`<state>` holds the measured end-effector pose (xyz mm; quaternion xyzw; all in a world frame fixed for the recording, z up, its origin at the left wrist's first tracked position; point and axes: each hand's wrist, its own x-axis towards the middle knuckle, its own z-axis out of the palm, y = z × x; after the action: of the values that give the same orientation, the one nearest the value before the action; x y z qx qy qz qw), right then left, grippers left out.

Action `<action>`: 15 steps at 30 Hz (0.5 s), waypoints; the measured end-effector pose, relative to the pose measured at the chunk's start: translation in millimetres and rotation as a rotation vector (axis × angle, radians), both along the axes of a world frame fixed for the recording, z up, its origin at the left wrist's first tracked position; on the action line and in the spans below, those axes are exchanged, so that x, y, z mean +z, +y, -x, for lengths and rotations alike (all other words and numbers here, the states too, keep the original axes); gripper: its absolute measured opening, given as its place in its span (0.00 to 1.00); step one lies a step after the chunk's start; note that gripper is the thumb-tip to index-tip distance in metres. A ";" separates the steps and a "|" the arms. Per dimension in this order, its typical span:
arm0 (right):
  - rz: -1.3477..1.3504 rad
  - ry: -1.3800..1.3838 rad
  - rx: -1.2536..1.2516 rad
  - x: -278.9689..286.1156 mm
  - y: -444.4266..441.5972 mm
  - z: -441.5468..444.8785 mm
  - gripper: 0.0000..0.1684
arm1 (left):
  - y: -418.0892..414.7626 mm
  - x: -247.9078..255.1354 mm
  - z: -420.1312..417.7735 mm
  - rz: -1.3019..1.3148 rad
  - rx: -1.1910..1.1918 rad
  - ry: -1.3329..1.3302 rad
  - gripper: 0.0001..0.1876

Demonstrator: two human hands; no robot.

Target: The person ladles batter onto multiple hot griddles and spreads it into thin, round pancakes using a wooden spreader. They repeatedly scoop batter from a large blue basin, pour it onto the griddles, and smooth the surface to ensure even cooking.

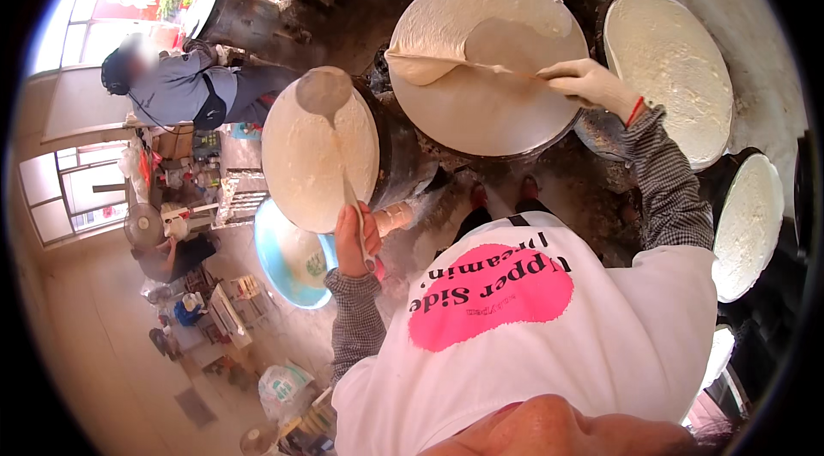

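Observation:
My left hand (355, 240) grips a long metal tool (349, 193), whose looped end shows below the fist. The tool points across a batter-covered round griddle (283, 153). A grey rounded patch lies near that griddle's far edge; whether it is part of the tool, I cannot tell. Over a larger round griddle (476, 128), my right hand (589, 84), in a pale glove, holds a thin-handled spreader (515, 72). Soft batter (421, 70) bulges along the spreader's left part. Thick batter coats the far side of this griddle, with a smooth greyish area in it.
Beside the left griddle stands a blue basin (267, 250). More batter-topped round griddles (669, 76) curve along the right, another (750, 231) lower down. Drum-shaped stoves (241, 21) stand at the far left. A person (187, 86) works there; another person (174, 256) is farther back.

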<state>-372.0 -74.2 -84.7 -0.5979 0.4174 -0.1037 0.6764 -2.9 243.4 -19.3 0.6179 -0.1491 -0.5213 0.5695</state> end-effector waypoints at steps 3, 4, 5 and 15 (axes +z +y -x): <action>0.070 -0.029 -0.071 -5.9 -9.5 5.9 0.21 | 2.3 6.2 0.2 -0.004 0.018 -0.028 0.16; 0.123 -0.014 -0.088 -6.0 -8.7 -9.0 0.21 | 1.6 5.3 -1.7 -0.003 0.013 -0.024 0.16; 0.176 0.000 -0.107 -7.2 -7.5 -20.2 0.21 | 1.3 4.0 -2.8 -0.003 0.007 -0.020 0.16; 0.094 -0.020 -0.019 -1.5 -17.6 -4.7 0.23 | 20.4 13.9 5.9 -0.029 0.089 -0.028 0.17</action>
<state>-367.2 -91.8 -86.1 -0.6240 0.4111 -0.1353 0.6506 -8.8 263.8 -5.4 0.6393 -0.1219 -0.4886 0.5811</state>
